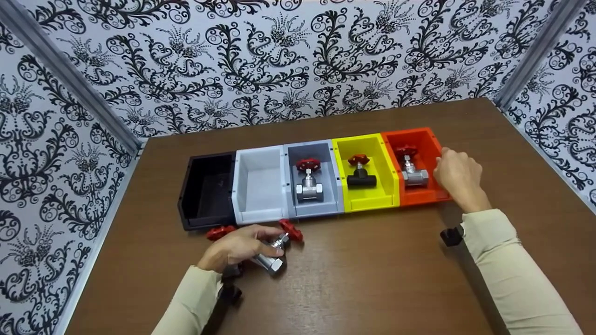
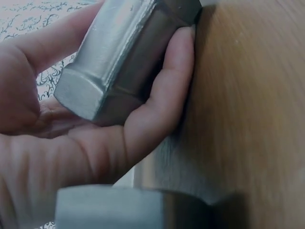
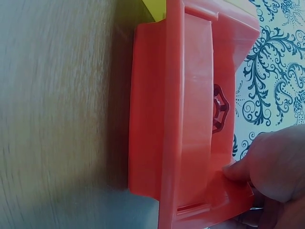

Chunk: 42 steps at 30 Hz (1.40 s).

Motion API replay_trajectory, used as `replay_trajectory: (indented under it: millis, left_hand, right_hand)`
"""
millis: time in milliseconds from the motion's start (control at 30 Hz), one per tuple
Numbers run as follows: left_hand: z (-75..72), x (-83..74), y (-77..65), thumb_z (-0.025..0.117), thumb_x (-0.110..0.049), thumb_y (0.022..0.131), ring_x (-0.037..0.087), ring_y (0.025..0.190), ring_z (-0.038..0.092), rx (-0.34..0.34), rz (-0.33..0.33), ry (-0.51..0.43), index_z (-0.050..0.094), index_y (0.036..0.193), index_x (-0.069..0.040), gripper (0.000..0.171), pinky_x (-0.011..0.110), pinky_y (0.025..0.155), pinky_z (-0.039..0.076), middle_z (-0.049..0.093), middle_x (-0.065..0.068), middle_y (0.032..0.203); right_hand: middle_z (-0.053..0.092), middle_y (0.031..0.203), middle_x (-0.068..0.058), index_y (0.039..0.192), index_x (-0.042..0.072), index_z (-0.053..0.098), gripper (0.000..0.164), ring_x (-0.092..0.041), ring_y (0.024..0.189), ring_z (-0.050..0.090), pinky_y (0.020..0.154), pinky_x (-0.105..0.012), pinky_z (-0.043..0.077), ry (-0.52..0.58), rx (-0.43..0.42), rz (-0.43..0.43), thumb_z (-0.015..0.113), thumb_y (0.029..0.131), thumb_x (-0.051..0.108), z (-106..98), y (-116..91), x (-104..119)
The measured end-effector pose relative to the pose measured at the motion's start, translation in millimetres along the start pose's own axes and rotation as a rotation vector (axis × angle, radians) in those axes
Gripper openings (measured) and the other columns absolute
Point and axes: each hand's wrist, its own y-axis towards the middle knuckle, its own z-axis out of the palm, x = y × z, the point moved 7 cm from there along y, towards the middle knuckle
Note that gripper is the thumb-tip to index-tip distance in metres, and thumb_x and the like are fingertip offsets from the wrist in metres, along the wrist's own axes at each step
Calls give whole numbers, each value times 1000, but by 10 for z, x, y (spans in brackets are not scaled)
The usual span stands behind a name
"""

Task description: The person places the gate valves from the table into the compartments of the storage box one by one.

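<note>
My left hand (image 1: 240, 246) holds a silver gate valve (image 1: 270, 264) with a red handwheel, low over the table in front of the white bin (image 1: 260, 216). Its metal hex body (image 2: 119, 52) lies between fingers and thumb in the left wrist view. Behind that hand is a second valve, mostly hidden, with its red handwheel (image 1: 220, 232) showing. At the far right, my right hand (image 1: 460, 174) grips the side wall of the orange-red bin (image 1: 430, 197). In the right wrist view the thumb (image 3: 238, 171) presses on the wall's inner face. A silver valve (image 1: 414, 177) lies inside this bin.
The bins stand in a joined row: black (image 1: 184, 204), white, grey (image 1: 316, 210), yellow (image 1: 372, 204) and orange-red. A silver valve (image 1: 309, 190) sits in the grey one, a black-bodied valve (image 1: 362, 179) in the yellow one. Patterned walls (image 1: 298, 60) enclose the brown table (image 1: 363, 274).
</note>
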Motion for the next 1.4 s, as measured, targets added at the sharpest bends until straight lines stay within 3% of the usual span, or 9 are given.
replay_trajectory:
  millis: [300, 500, 733, 1067, 1300, 1400]
  left_hand:
    - [-13, -9, -9, 78, -13, 84, 13, 87, 63, -28, 23, 69, 56, 137, -5, 58, 26, 75, 52, 61, 9, 123]
    - [-17, -5, -24, 77, -14, 85, 13, 83, 64, -30, 11, 59, 55, 138, -5, 58, 26, 72, 53, 63, 10, 118]
    - [-7, -23, -25, 77, -13, 85, 14, 87, 64, -29, 18, 52, 58, 136, -7, 54, 27, 74, 53, 60, 10, 125]
    - [13, -2, -20, 77, -11, 85, 15, 83, 64, -34, 1, 0, 58, 134, -6, 53, 27, 72, 54, 60, 11, 123]
    - [28, 16, -23, 75, -11, 86, 18, 82, 66, -14, -23, -29, 57, 134, -6, 52, 28, 70, 56, 61, 13, 120]
    - [15, 0, -23, 76, -13, 86, 17, 83, 66, -19, -1, 19, 60, 132, -8, 49, 28, 71, 55, 62, 11, 119]
  right_hand:
    - [60, 96, -37, 112, -7, 57, 28, -52, 78, 57, 67, -62, 47, 4, 25, 12, 52, 99, 18, 3, 22, -20]
    - [58, 98, -38, 114, -9, 50, 33, -53, 82, 57, 69, -60, 46, 1, 61, 40, 51, 98, 21, -4, 62, -33]
    - [56, 101, -34, 124, -7, 45, 39, -48, 86, 55, 72, -57, 44, 32, 138, 67, 49, 100, 24, -13, 73, -76]
    - [58, 107, -41, 129, -5, 48, 44, -57, 88, 56, 74, -66, 43, 20, 35, -21, 51, 97, 25, -188, -7, -83]
    - [57, 107, -41, 136, -2, 43, 46, -57, 87, 55, 72, -65, 43, 12, 78, -52, 51, 98, 21, -173, -17, -64]
    - [57, 110, -41, 140, 1, 44, 46, -57, 88, 55, 73, -66, 44, 11, 82, -64, 51, 98, 19, -158, -13, -57]
